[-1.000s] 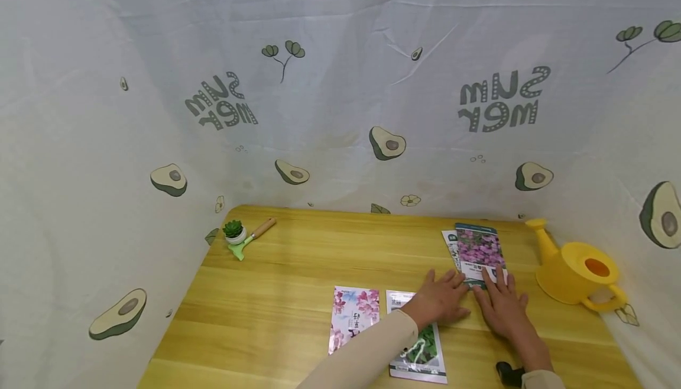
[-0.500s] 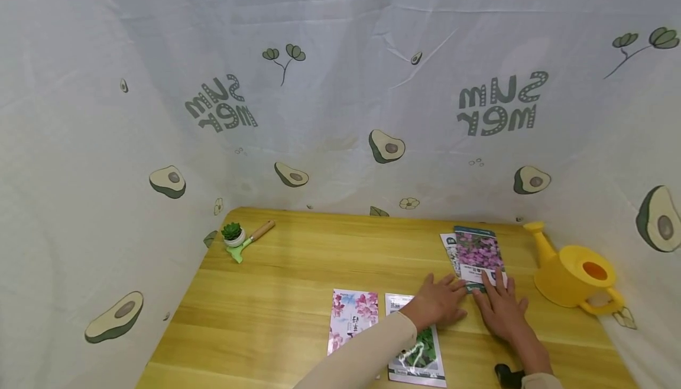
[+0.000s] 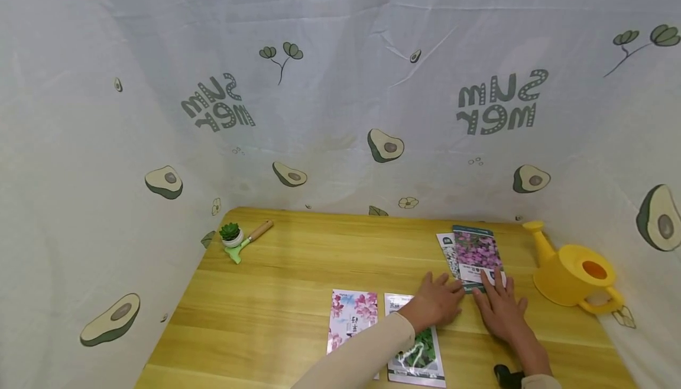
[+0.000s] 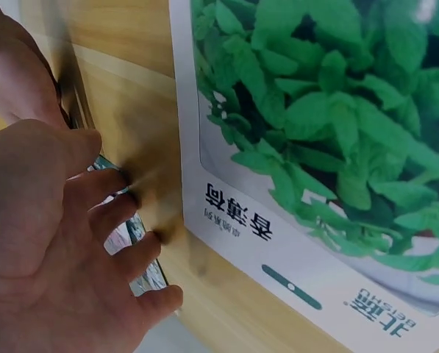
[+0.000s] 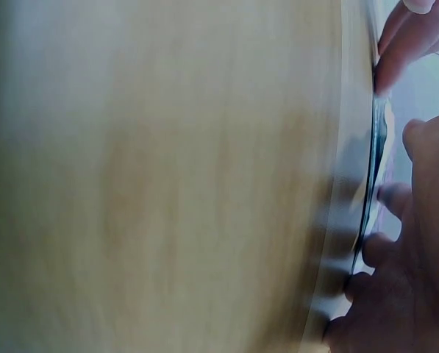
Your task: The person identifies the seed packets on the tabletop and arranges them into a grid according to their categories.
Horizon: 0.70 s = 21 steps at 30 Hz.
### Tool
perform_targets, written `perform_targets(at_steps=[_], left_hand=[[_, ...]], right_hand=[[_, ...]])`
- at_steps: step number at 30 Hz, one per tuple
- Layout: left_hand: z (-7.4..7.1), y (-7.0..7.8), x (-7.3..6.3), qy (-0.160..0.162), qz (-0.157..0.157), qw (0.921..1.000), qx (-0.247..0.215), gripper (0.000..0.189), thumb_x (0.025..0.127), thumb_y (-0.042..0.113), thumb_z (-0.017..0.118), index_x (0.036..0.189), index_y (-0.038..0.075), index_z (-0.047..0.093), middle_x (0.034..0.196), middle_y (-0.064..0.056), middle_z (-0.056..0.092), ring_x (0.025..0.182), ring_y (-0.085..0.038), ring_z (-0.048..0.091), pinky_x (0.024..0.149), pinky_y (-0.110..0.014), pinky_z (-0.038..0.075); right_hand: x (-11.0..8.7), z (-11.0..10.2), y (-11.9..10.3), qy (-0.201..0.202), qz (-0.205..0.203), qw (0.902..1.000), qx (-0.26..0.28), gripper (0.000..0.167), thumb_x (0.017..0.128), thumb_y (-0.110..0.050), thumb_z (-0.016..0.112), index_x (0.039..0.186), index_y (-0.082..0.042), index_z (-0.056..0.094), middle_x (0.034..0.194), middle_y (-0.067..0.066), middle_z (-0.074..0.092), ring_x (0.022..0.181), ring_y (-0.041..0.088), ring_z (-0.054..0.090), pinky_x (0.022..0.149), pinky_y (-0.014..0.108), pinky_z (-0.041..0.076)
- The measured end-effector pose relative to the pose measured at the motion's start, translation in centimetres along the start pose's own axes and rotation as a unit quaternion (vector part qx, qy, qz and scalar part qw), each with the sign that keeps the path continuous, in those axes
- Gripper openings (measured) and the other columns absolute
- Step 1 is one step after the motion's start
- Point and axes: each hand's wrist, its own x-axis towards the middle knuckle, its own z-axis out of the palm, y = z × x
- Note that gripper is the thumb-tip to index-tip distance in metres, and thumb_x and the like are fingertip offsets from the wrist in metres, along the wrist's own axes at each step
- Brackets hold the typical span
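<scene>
In the head view my right hand (image 3: 502,312) lies with spread fingers on the lower edge of a seed packet printed with pink flowers (image 3: 476,250). Partly beneath that packet is a second seed packet with white flowers (image 3: 448,252), its left corner sticking out. My left hand (image 3: 438,303) reaches in from the left, fingers loosely extended, the fingertips at the lower left corner of this pair. The left wrist view shows its fingers (image 4: 112,213) over the packet edge. Under my left forearm lies a green-leaf seed packet (image 4: 337,132), partly covered in the head view.
A pink blossom seed packet (image 3: 348,315) lies left of the green-leaf one. The yellow watering can (image 3: 574,276) stands at the right edge. At the far left are a small potted succulent (image 3: 231,235) and a green hand tool with a wooden handle (image 3: 250,239).
The white-flower packet has slid slightly left from beneath the pink-flower packet. My left fingertips have drawn back a little to the left. My right hand has stayed in place.
</scene>
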Motion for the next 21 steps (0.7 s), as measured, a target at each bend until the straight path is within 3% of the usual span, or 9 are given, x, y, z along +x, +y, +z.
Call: perform_targets(at_steps=[5, 11, 17, 19, 21], left_hand=[[-0.1, -0.2, 0.1, 0.022, -0.009, 0.9997, -0.004, 0.047, 0.114, 0.057, 0.035, 0.161, 0.053, 0.038, 0.165, 0.031, 0.034, 0.155, 0.001, 0.029, 0.125, -0.036, 0.036], [0.1, -0.1, 0.1, 0.033, -0.021, 0.9992, 0.004, 0.046, 0.115, 0.056, 0.035, 0.158, 0.048, 0.046, 0.163, 0.023, 0.037, 0.152, -0.001, 0.034, 0.124, -0.036, 0.036], [0.7, -0.7, 0.7, 0.018, -0.012, 0.9989, -0.041, 0.047, 0.116, 0.052, 0.034, 0.161, 0.046, 0.044, 0.177, 0.014, 0.02, 0.164, -0.007, 0.017, 0.128, -0.036, 0.032], [1.4, -0.9, 1.4, 0.002, -0.005, 0.9981, -0.062, 0.048, 0.117, 0.049, 0.033, 0.165, 0.047, 0.037, 0.18, 0.018, 0.008, 0.166, -0.005, 0.007, 0.13, -0.037, 0.028], [1.9, -1.2, 1.8, -0.007, 0.001, 0.9973, -0.073, 0.049, 0.117, 0.045, 0.034, 0.166, 0.046, 0.034, 0.179, 0.022, 0.006, 0.165, -0.003, 0.005, 0.131, -0.037, 0.027]], right_hand=[[0.1, -0.1, 0.2, 0.009, -0.005, 0.9999, 0.003, 0.07, 0.119, -0.04, 0.034, 0.166, 0.01, 0.017, 0.169, 0.043, -0.006, 0.151, 0.072, -0.011, 0.105, 0.095, -0.008], [-0.1, 0.1, 0.3, 0.015, -0.008, 0.9998, 0.008, 0.07, 0.118, -0.04, 0.036, 0.166, 0.009, 0.018, 0.169, 0.043, -0.005, 0.151, 0.071, -0.011, 0.105, 0.095, -0.009], [0.1, 0.2, 0.4, 0.01, -0.009, 0.9999, 0.005, 0.071, 0.118, -0.04, 0.035, 0.165, 0.01, 0.019, 0.169, 0.043, -0.006, 0.151, 0.072, -0.012, 0.104, 0.096, -0.009], [0.1, 0.2, 0.5, 0.009, -0.009, 0.9999, 0.005, 0.07, 0.118, -0.04, 0.034, 0.165, 0.01, 0.019, 0.169, 0.043, -0.006, 0.15, 0.072, -0.012, 0.104, 0.096, -0.009], [0.1, 0.3, 0.4, 0.011, -0.011, 0.9998, 0.008, 0.07, 0.118, -0.04, 0.035, 0.165, 0.01, 0.02, 0.169, 0.043, -0.006, 0.15, 0.073, -0.011, 0.103, 0.097, -0.009]])
